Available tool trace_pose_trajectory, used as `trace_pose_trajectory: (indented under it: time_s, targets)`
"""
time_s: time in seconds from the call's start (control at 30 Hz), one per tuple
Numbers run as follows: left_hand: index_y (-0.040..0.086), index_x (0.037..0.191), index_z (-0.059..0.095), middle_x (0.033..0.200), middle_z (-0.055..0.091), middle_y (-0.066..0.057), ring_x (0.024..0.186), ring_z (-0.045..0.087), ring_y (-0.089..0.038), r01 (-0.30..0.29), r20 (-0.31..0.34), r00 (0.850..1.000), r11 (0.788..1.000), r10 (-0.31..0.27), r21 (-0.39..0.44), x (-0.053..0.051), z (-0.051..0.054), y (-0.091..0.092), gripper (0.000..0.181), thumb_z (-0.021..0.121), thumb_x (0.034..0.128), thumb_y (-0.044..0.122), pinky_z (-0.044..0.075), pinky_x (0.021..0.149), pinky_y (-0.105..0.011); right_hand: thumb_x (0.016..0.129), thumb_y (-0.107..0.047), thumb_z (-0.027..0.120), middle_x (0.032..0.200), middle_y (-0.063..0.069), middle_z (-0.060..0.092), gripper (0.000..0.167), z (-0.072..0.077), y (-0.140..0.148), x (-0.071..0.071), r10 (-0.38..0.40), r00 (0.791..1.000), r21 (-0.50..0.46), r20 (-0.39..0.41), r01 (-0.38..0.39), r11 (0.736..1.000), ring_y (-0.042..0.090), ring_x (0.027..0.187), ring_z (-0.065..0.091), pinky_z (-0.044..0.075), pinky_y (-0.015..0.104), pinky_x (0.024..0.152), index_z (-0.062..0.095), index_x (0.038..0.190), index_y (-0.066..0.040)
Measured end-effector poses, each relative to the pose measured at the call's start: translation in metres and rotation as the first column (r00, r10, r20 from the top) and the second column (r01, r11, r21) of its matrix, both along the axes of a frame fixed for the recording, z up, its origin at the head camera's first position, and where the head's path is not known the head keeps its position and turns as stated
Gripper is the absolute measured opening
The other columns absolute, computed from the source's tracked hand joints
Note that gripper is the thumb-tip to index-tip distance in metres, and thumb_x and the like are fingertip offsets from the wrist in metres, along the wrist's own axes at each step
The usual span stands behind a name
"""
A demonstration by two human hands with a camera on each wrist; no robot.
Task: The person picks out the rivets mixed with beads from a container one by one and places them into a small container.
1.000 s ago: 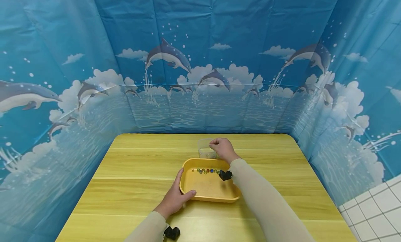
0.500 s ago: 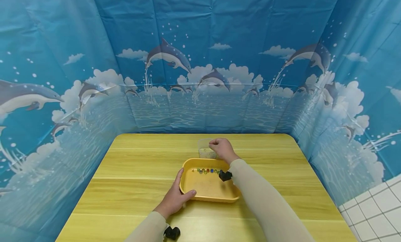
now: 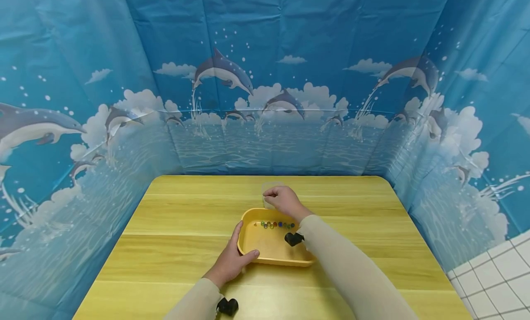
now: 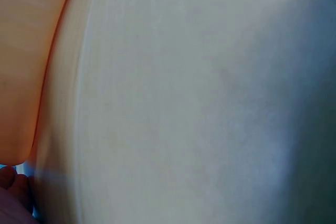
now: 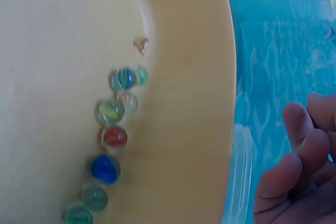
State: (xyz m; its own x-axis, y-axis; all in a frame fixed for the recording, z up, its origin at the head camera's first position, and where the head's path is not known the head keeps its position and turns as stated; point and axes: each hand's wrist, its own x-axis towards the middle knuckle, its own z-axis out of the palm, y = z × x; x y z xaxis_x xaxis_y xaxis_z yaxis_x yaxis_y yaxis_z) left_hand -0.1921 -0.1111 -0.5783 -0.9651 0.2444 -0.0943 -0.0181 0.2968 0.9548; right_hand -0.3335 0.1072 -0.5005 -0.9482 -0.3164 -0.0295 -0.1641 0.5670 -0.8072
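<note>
A shallow yellow-orange tray point(image 3: 281, 261) lies on the table, and my left hand point(image 3: 229, 264) grips its left side at the near corner, thumb over the rim. Inside it several glass marbles point(image 5: 114, 136) form a loose row along the far wall, one of them blue point(image 5: 105, 169), with a small brown, pointed piece point(image 5: 140, 44) at one end. Beyond the far rim my right hand point(image 3: 285, 201) hangs over a clear plastic box point(image 5: 240, 177). Its fingers are bent, thumb near the fingertips. Nothing shows between them, though a small thing could be hidden.
The wood-grain table point(image 3: 178, 228) ends at a blue dolphin-print curtain point(image 3: 273, 145), which hangs behind and at both sides. White tiles point(image 3: 492, 274) show at the lower right. Black wrist cameras point(image 3: 294, 239) sit on both forearms.
My right hand has shifted left and slightly nearer across the clear box, covering more of it. More marbles at the row's right end show now. My left hand has kept its hold on the tray.
</note>
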Motion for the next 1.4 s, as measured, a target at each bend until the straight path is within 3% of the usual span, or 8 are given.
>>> trace_pose_trajectory:
  time_s: [0.2, 0.43, 0.63, 0.9, 1.13, 1.4]
  targets:
    - [0.029, 0.171, 0.000, 0.163, 0.040, -0.019, 0.129, 0.063, -0.025, 0.000, -0.003, 1.000, 1.000, 0.000, -0.019, -0.001, -0.001, -0.001, 0.104, 0.075, 0.0996, 0.035, 0.046, 0.112, -0.048, 0.106, -0.024, 0.066, 0.124, 0.003, 0.073, 0.027, -0.002, -0.010, 0.010, 0.088, 0.996, 0.041, 0.012, -0.089, 0.995, 0.024, 0.114, 0.068, 0.057, 0.045, 0.098, 0.077, 0.126, -0.010]
    - [0.029, 0.171, -0.001, 0.167, 0.035, -0.018, 0.134, 0.060, -0.027, 0.005, -0.010, 1.000, 0.999, -0.005, -0.033, -0.002, -0.004, -0.001, 0.104, 0.075, 0.0994, 0.037, 0.045, 0.113, -0.048, 0.105, -0.022, 0.067, 0.118, 0.001, 0.076, 0.022, -0.009, -0.016, 0.019, 0.168, 0.986, 0.108, 0.004, -0.168, 0.980, 0.016, 0.097, 0.070, 0.059, 0.037, 0.085, 0.079, 0.121, -0.013]
    - [0.027, 0.171, -0.001, 0.169, 0.030, -0.019, 0.139, 0.057, -0.029, 0.006, -0.012, 1.000, 0.999, -0.007, -0.044, -0.003, -0.004, -0.001, 0.104, 0.074, 0.0999, 0.037, 0.044, 0.115, -0.050, 0.104, -0.019, 0.068, 0.113, 0.002, 0.078, 0.020, -0.018, -0.020, 0.022, 0.193, 0.981, 0.126, 0.025, -0.195, 0.973, 0.015, 0.083, 0.067, 0.055, 0.030, 0.071, 0.080, 0.119, -0.013]
    - [0.026, 0.171, -0.001, 0.168, 0.032, -0.019, 0.141, 0.056, -0.029, 0.007, -0.009, 1.000, 0.999, -0.008, -0.041, -0.004, -0.005, -0.001, 0.103, 0.074, 0.1003, 0.036, 0.044, 0.116, -0.049, 0.102, -0.014, 0.070, 0.106, 0.001, 0.079, 0.020, -0.027, -0.025, 0.023, 0.223, 0.974, 0.159, 0.032, -0.226, 0.961, 0.011, 0.077, 0.063, 0.054, 0.028, 0.069, 0.081, 0.118, -0.010]
    - [0.026, 0.171, -0.002, 0.166, 0.037, -0.018, 0.138, 0.058, -0.028, 0.012, -0.009, 1.000, 1.000, -0.012, -0.027, -0.003, -0.004, -0.001, 0.103, 0.074, 0.1004, 0.034, 0.046, 0.114, -0.047, 0.100, -0.015, 0.073, 0.109, 0.001, 0.080, 0.018, -0.038, -0.028, 0.020, 0.231, 0.973, 0.230, 0.002, -0.225, 0.947, 0.009, 0.086, 0.065, 0.056, 0.030, 0.078, 0.082, 0.115, -0.011]
    - [0.028, 0.170, -0.002, 0.165, 0.039, -0.018, 0.134, 0.061, -0.026, 0.012, -0.007, 1.000, 1.000, -0.012, -0.020, -0.002, -0.004, 0.000, 0.103, 0.074, 0.1006, 0.034, 0.050, 0.107, -0.037, 0.102, -0.017, 0.071, 0.116, 0.004, 0.079, 0.021, -0.042, -0.030, 0.023, 0.237, 0.971, 0.267, 0.011, -0.231, 0.936, 0.015, 0.102, 0.071, 0.059, 0.038, 0.091, 0.081, 0.119, -0.010]
